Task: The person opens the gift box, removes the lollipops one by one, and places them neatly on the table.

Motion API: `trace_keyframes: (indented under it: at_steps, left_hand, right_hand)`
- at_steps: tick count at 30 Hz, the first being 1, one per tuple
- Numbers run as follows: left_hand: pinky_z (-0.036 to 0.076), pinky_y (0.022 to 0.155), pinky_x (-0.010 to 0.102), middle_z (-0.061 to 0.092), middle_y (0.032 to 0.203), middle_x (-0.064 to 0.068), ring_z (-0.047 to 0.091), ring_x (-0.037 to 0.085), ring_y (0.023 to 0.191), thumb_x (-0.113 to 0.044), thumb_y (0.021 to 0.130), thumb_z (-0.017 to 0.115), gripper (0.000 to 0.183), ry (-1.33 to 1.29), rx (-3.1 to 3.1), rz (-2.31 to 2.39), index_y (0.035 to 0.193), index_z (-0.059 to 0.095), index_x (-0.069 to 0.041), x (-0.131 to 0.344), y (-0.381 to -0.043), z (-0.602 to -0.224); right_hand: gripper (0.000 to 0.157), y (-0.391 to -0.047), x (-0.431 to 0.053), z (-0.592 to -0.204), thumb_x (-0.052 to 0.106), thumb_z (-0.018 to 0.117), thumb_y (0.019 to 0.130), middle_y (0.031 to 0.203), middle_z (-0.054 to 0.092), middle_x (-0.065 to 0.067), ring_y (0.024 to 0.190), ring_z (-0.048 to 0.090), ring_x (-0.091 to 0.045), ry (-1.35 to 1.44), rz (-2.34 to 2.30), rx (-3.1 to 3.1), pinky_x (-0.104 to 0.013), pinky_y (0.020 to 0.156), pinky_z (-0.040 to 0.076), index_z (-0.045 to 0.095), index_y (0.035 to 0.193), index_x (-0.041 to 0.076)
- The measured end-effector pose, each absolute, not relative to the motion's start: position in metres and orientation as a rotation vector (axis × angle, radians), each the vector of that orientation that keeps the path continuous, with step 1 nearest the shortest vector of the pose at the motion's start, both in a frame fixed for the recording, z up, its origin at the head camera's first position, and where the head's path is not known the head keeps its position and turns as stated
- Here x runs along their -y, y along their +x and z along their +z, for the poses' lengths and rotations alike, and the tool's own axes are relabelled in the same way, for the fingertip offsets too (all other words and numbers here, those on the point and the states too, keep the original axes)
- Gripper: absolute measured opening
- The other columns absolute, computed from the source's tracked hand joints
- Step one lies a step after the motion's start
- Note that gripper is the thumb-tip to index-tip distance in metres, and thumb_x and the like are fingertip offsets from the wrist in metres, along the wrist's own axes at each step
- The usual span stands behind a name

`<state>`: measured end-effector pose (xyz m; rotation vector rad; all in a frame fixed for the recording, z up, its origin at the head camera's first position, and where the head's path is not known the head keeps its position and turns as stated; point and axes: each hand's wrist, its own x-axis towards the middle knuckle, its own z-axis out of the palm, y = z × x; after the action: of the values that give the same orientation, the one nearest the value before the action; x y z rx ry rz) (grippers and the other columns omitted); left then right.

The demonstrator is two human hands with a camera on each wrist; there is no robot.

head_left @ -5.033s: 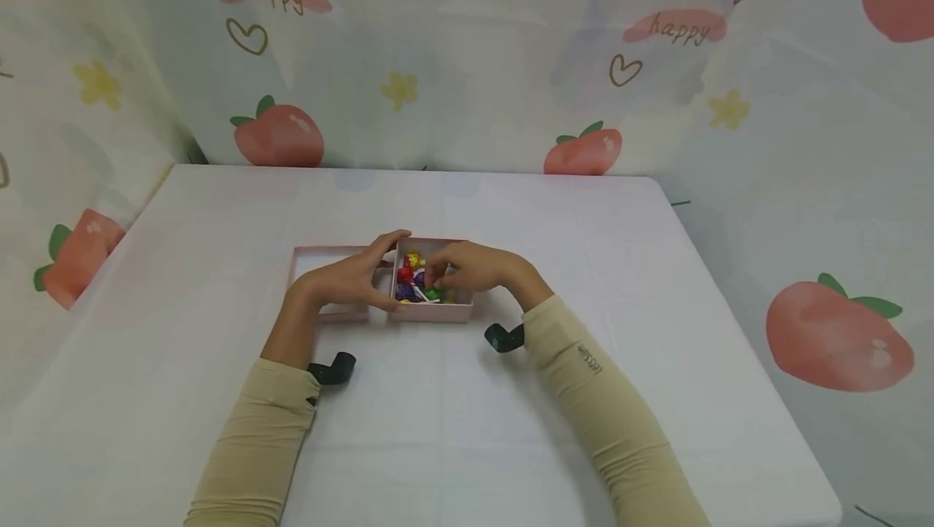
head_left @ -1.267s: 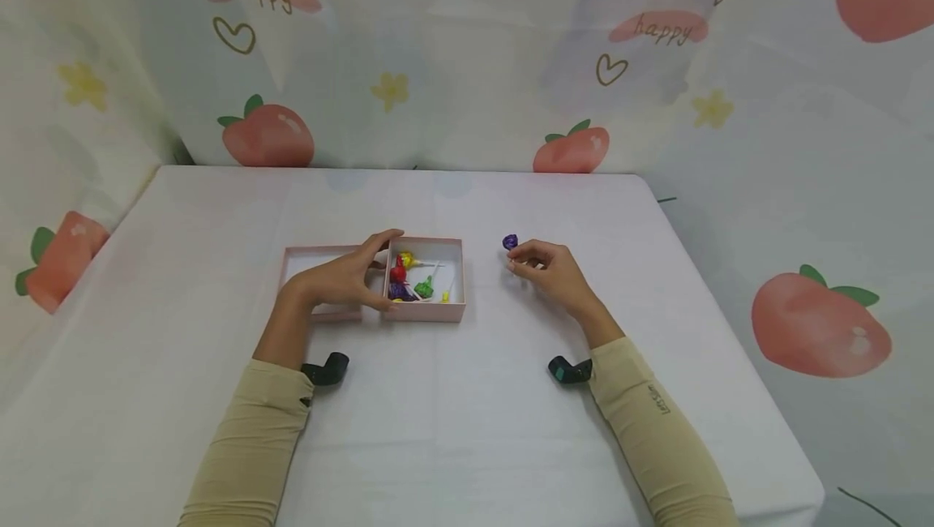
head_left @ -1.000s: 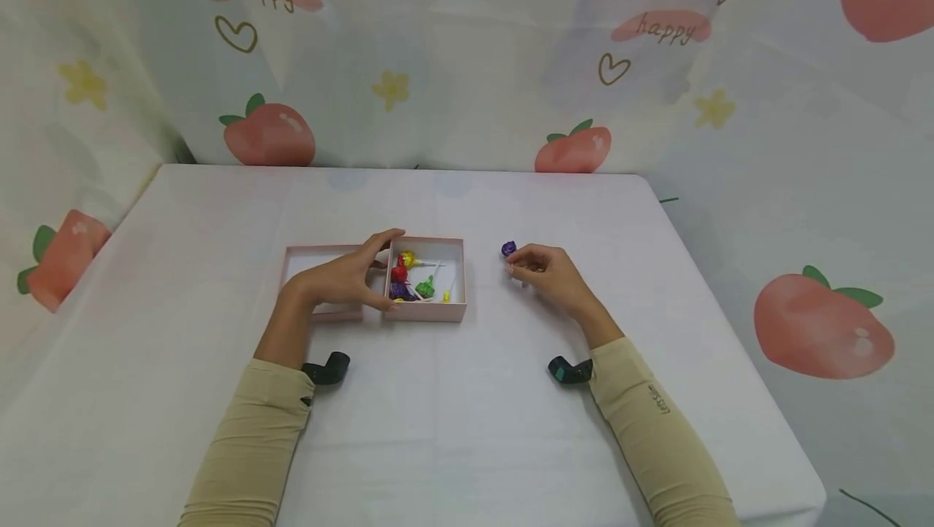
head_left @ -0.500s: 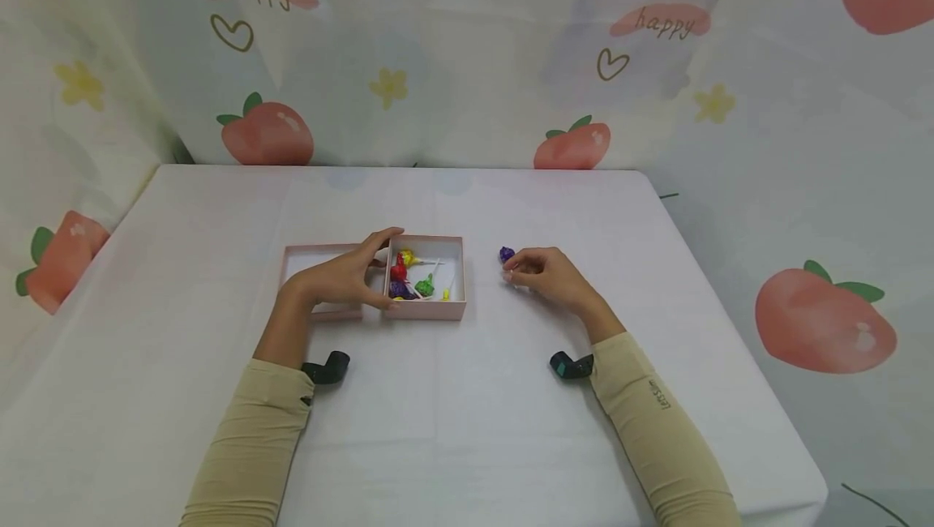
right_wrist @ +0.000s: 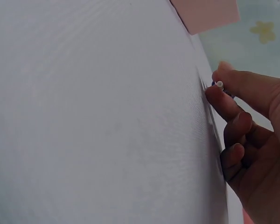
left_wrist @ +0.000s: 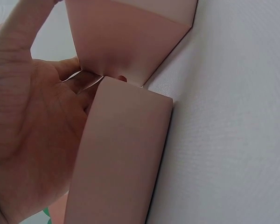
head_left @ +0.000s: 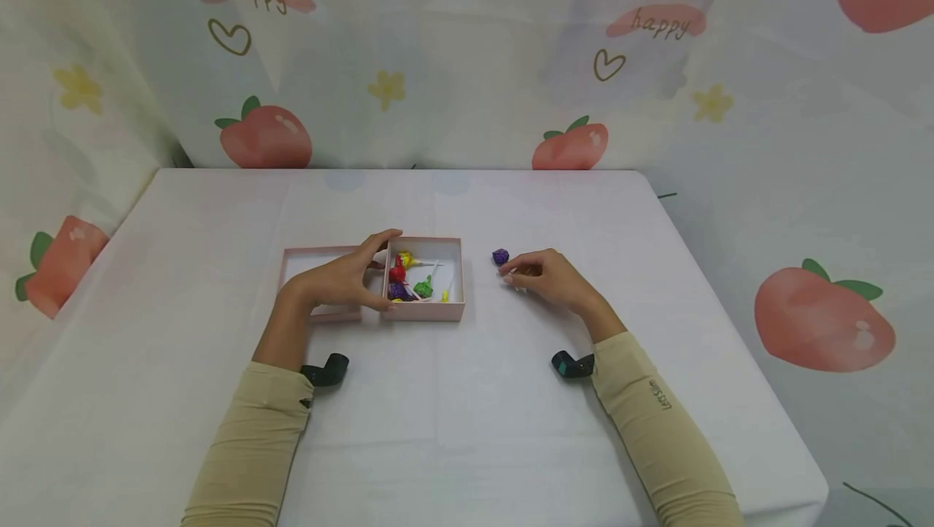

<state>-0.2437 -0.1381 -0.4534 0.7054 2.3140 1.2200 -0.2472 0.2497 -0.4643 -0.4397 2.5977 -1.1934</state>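
Note:
My left hand [head_left: 337, 277] holds the near-left side of a small pink box [head_left: 426, 312], thumb at the front corner and fingers at the back one. Inside lie a yellow lollipop [head_left: 405, 259], a red one [head_left: 397, 274], a green one [head_left: 424, 289] and purple ones [head_left: 397, 290] along the left side. To the right of the box, my right hand [head_left: 550, 277] pinches a purple lollipop [head_left: 500, 256] low over the table, its head pointing away from me. The right wrist view shows the white stick end [right_wrist: 219, 84] between thumb and forefinger.
A shallow pink lid [head_left: 334, 318], white inside, lies against the box's left side, partly under my left hand and wrist. White cloth covers the table [head_left: 438, 430]; a fruit-patterned curtain [head_left: 467, 57] hangs behind its far edge.
My right hand has come out of the box with a purple lollipop and moved right, then lowered it toward the table and slightly left. My left hand has kept its hold on the box.

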Motion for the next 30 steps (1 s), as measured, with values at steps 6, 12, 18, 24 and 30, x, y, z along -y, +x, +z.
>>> trace_keyframes:
  at_steps: [6,12,18,24,30]
  left_hand:
    - [0.028,0.116,0.059,0.015,0.168,0.007,0.028,0.039,0.149,-0.033,0.077,0.094,0.122,0.704,-2.306,1.232,0.166,0.012,-0.021,0.1382,-0.2414,-0.4521]
    - [0.029,0.115,0.059,0.015,0.168,0.007,0.029,0.039,0.149,-0.035,0.077,0.093,0.121,0.705,-2.319,1.214,0.166,0.012,-0.021,0.1385,-0.2416,-0.4516]
    - [0.029,0.115,0.059,0.015,0.168,0.008,0.03,0.04,0.148,-0.033,0.077,0.094,0.122,0.704,-2.308,1.226,0.166,0.012,-0.021,0.1394,-0.2429,-0.4518]
    - [0.029,0.115,0.059,0.014,0.169,0.007,0.03,0.04,0.148,-0.032,0.077,0.094,0.121,0.704,-2.303,1.227,0.166,0.012,-0.022,0.1395,-0.2431,-0.4519]
    - [0.028,0.116,0.057,0.013,0.169,0.007,0.03,0.039,0.149,-0.032,0.077,0.093,0.121,0.709,-2.303,1.228,0.166,0.012,-0.021,0.1402,-0.2436,-0.4515]
  right_hand:
    - [0.016,-0.2476,-0.2503,-0.467,0.014,0.076,0.097,0.085,0.066,-0.004,0.077,0.056,-0.022,-0.454,-1.186,-2.605,-0.028,0.065,0.047,0.08,0.112,0.013]
    - [0.015,-0.2478,-0.2499,-0.4678,0.014,0.077,0.096,0.084,0.065,-0.004,0.076,0.056,-0.022,-0.45,-1.171,-2.624,-0.029,0.064,0.046,0.08,0.111,0.015]
    - [0.016,-0.2472,-0.2485,-0.4651,0.016,0.078,0.095,0.084,0.064,-0.005,0.076,0.055,-0.022,-0.47,-1.159,-2.603,-0.028,0.064,0.044,0.08,0.111,0.013]
    - [0.015,-0.2492,-0.2482,-0.4652,0.014,0.078,0.095,0.083,0.066,-0.003,0.075,0.056,-0.021,-0.495,-1.165,-2.601,-0.027,0.064,0.046,0.08,0.11,0.013]
    - [0.016,-0.2495,-0.2483,-0.4638,0.014,0.077,0.095,0.082,0.068,-0.006,0.072,0.058,-0.023,-0.481,-1.22,-2.575,-0.029,0.063,0.048,0.079,0.111,0.014]
